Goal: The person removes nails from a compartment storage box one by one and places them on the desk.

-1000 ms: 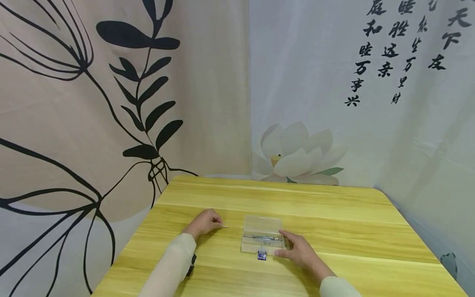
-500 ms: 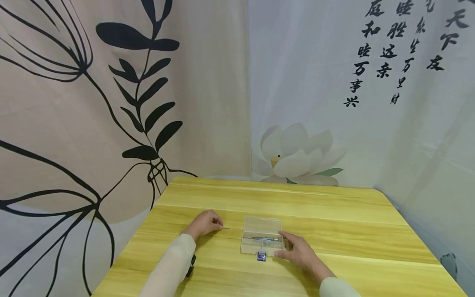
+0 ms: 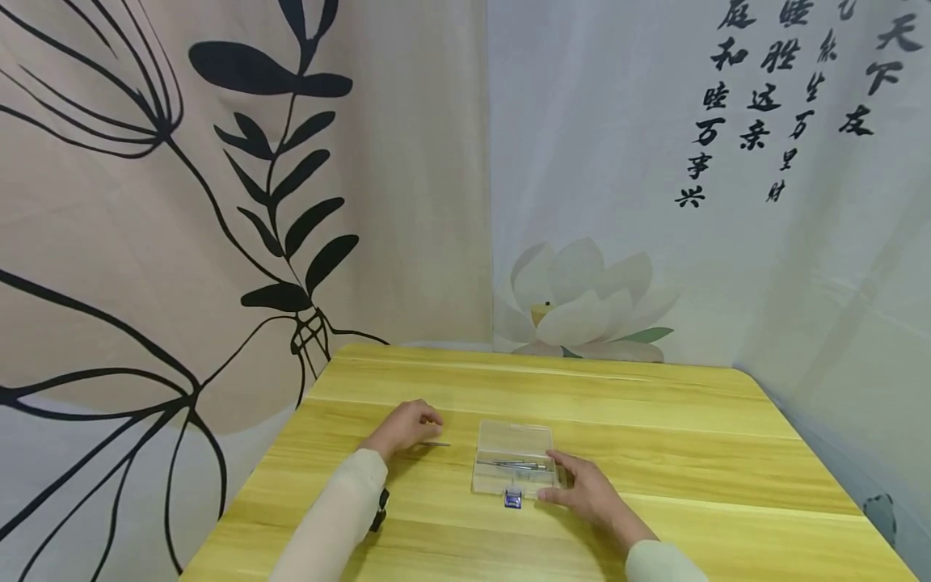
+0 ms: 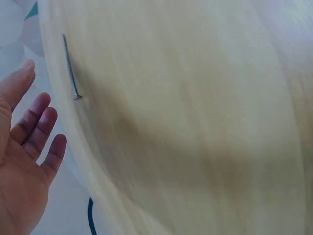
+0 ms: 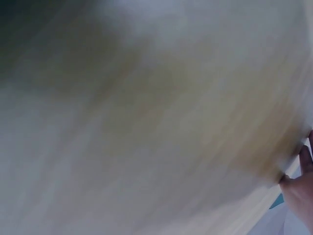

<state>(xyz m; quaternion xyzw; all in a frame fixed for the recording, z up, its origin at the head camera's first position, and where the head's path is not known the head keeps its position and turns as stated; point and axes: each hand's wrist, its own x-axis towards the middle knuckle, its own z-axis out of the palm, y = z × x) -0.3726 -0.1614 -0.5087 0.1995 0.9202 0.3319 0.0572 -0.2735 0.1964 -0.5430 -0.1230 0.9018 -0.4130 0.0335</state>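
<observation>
A thin grey nail (image 3: 436, 444) lies on the table just under and to the right of my left hand (image 3: 407, 427). In the left wrist view the nail (image 4: 70, 68) shows its flat head, and the fingers are spread loosely, apart from it. My right hand (image 3: 589, 489) grips the right side of a clear plastic box (image 3: 515, 439), thumb at the front corner and fingers further back. The box has its lid folded back, and several nails (image 3: 518, 466) lie inside. The right wrist view shows only part of the right hand (image 5: 299, 188) at its edge.
A blue latch tab (image 3: 512, 499) juts from the front of the box. Everything rests on a yellow wood-grain table (image 3: 655, 420) with rounded far corners. Behind it hangs a printed curtain (image 3: 414, 202) with plants and writing.
My left hand has let go of the nail and lifted slightly; the nail lies on the table. The right hand and the box have stayed in place.
</observation>
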